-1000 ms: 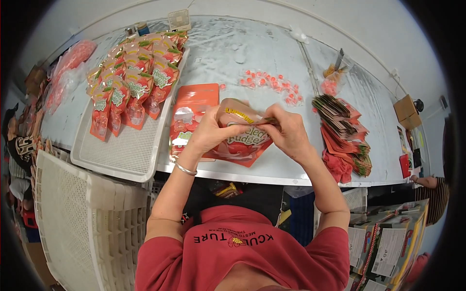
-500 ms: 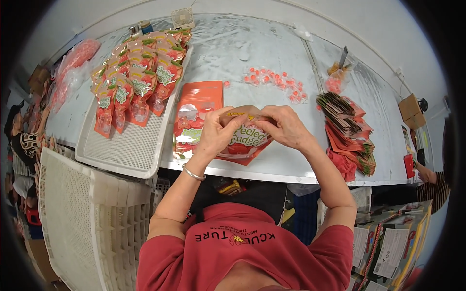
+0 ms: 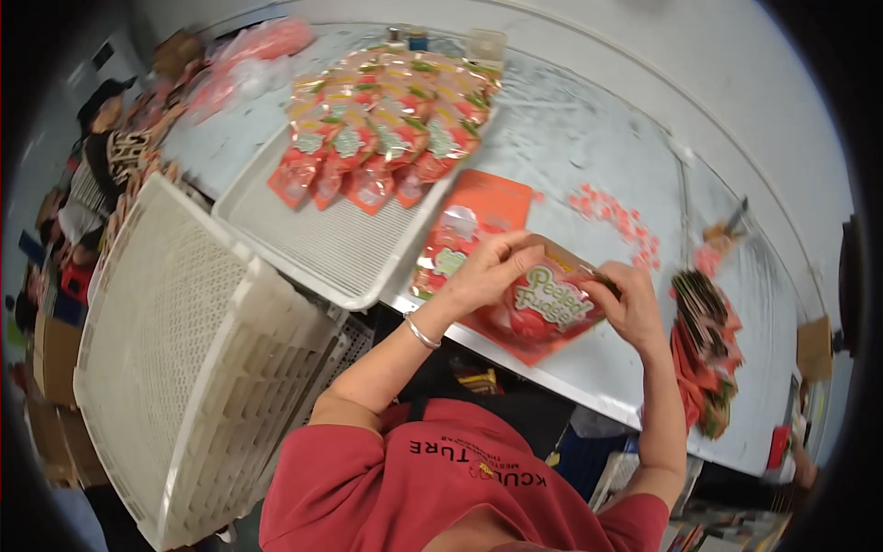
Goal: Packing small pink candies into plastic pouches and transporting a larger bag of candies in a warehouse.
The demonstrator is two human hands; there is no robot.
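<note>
Between my hands is a red candy pouch with a clear window and green-and-white lettering, tilted over the table's front edge. My left hand pinches its upper left corner. My right hand grips the upper right corner. Under and to the left of it, a flat orange-red pouch lies on the table. Toward the left, several filled pouches lie in overlapping rows in a white mesh tray.
Small red-and-white wrapped candies are scattered behind my hands. A fanned stack of pouches stands at the right. White plastic trays are stacked at the lower left. Another person is at the far left.
The view has swung left, so the table appears shifted right and tilted. The pouch now has its printed front facing up, with my hands farther apart at its top corners.
</note>
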